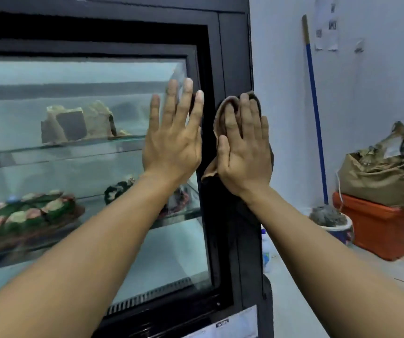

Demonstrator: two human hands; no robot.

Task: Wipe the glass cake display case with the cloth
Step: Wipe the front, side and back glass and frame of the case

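Note:
The glass cake display case (49, 76) fills the left of the view, with a black frame (232, 57) and cakes on glass shelves inside. My left hand (174, 132) lies flat on the glass near its right edge, fingers spread, holding nothing. My right hand (244, 147) presses a brown cloth (222, 111) flat against the black frame at the case's right side. The cloth bunches out above my fingers and hangs below my thumb.
A blue-handled mop (314, 113) leans on the white wall to the right, its head in a pot (337, 228). An orange crate (381, 230) carries a brown bag (379, 176). A small plastic bottle (266, 250) stands on the floor beside the case.

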